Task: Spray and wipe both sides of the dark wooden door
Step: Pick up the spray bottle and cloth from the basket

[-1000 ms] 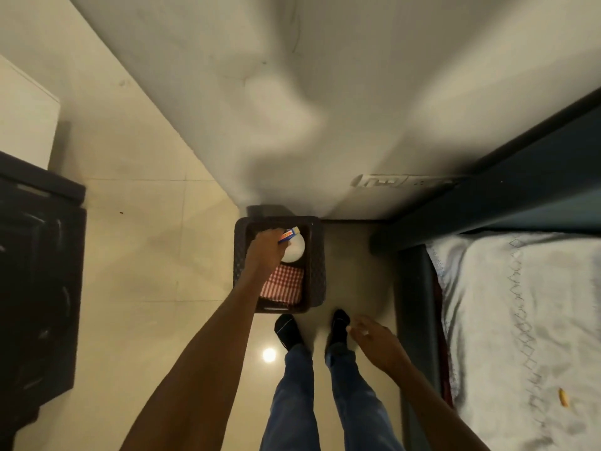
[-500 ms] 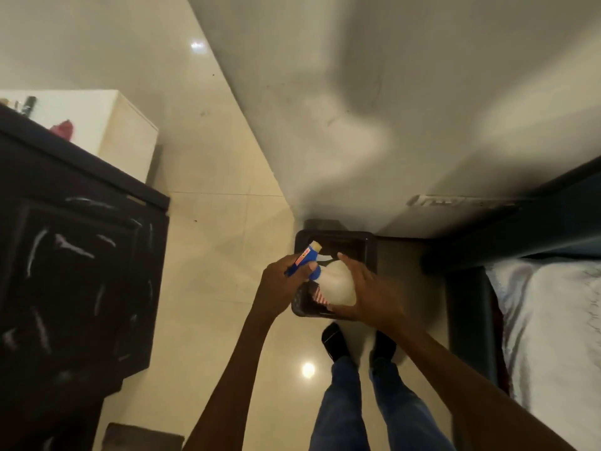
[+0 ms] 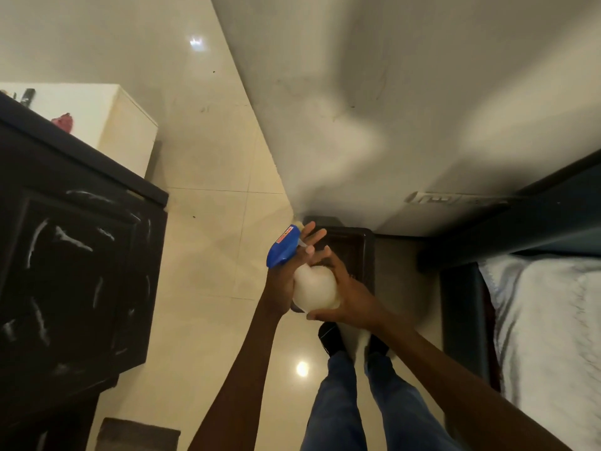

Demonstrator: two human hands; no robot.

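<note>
A: Door status?
B: Dark wooden door (image 3: 74,281) at left of frame, panelled, w/ pale streaks across its face. Well apart from both hands.

A: Spray bottle?
B: White spray bottle (image 3: 313,289) held mid-frame above the floor, blue trigger head (image 3: 282,245) pointing up and left. Both hands on it.

A: Fingers?
B: Left hand (image 3: 286,278) wrapped round the bottle neck just under the head; its fingers (image 3: 313,237) are splayed out past the trigger, not curled on it. Right hand (image 3: 349,296) cups the bottle body from the right, fingers clasped on it, thumb at the base.

A: Below the hands?
B: Dark basket (image 3: 357,252) on the floor against the wall, partly hidden by the hands; contents can't be read. Person's feet in dark socks (image 3: 331,340) just near of it, blue jeans (image 3: 338,408) below.

A: Surroundings?
B: Glossy cream tile floor (image 3: 208,249) w/ a light reflection. White wall (image 3: 406,109) far side, a switch plate (image 3: 435,199) low on it. Bed w/ white cover (image 3: 549,327) at right, dark frame. White cabinet (image 3: 126,125) behind the door, far left. Brown mat (image 3: 136,434) at the near edge.
</note>
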